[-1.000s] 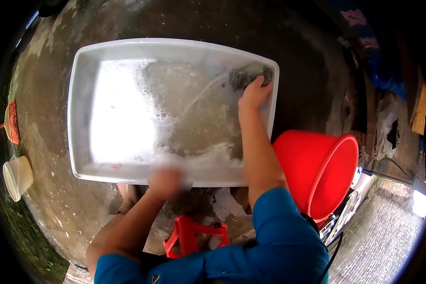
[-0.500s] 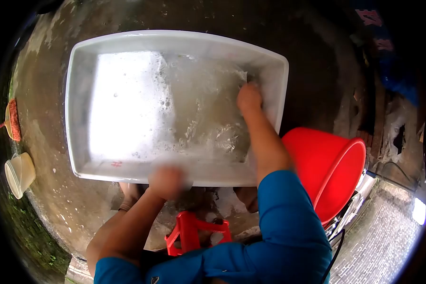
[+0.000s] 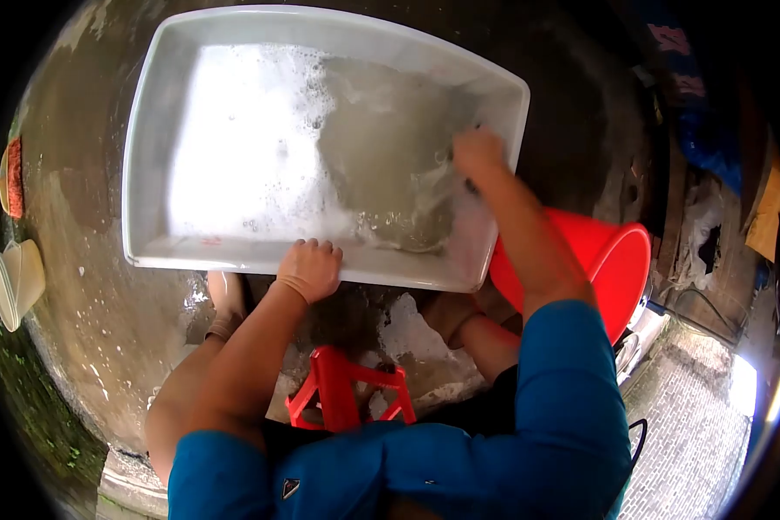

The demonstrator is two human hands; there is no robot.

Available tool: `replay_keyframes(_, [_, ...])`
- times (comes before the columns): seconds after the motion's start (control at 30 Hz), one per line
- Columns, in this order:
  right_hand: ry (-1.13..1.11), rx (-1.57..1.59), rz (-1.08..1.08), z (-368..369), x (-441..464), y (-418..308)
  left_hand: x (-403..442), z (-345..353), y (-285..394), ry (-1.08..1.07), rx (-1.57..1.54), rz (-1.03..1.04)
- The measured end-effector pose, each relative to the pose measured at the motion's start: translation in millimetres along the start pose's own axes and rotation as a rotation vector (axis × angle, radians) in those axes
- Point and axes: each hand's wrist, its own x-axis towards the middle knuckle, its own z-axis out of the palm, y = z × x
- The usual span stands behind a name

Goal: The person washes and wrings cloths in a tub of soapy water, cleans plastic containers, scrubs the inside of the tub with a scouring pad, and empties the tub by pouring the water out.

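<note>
A big white plastic tub (image 3: 321, 19) holds cloudy water (image 3: 386, 139), with white foam or glare (image 3: 243, 147) over its left half. My left hand (image 3: 310, 267) grips the near rim, its fingers curled over the edge. Inside the tub's right end, my right hand (image 3: 478, 154) is closed above the water, close to the right wall. Small dark bits show on either side of that fist, but what it holds is too unclear to name.
A red bucket (image 3: 581, 251) lies tipped beside my right forearm. Between my legs stands a red plastic stool (image 3: 336, 390). Far left are a cream bucket (image 3: 19, 282) and a broom with red bristles (image 3: 14, 178). The concrete floor (image 3: 78, 199) is wet.
My left hand, blurred before, now rests still on the near rim. My right hand has moved slightly right, toward the tub's side wall. The view has shifted, and the water looks calmer.
</note>
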Motion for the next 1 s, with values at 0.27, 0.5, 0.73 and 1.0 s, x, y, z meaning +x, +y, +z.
replay_keyframes(0.27, [-0.071, -0.325, -0.235, 81.4, -71.8, -28.3, 5.3, -8.6, 0.9, -0.074, 0.025, -0.033])
replay_keyframes(0.5, [-0.401, -0.183, -0.354, 108.6, -105.7, -61.1, 5.0, -1.7, -1.3, -0.052, 0.013, 0.005])
replay_keyframes(0.73, [-0.293, 0.207, -0.403, 108.7, -83.3, -90.2, 3.5, 5.4, -3.3, -0.027, 0.032, -0.003])
replay_keyframes(1.0, [0.232, 0.46, -0.23, 86.1, -9.3, -156.4, 3.4, 5.9, -2.2, 0.008, 0.006, 0.015])
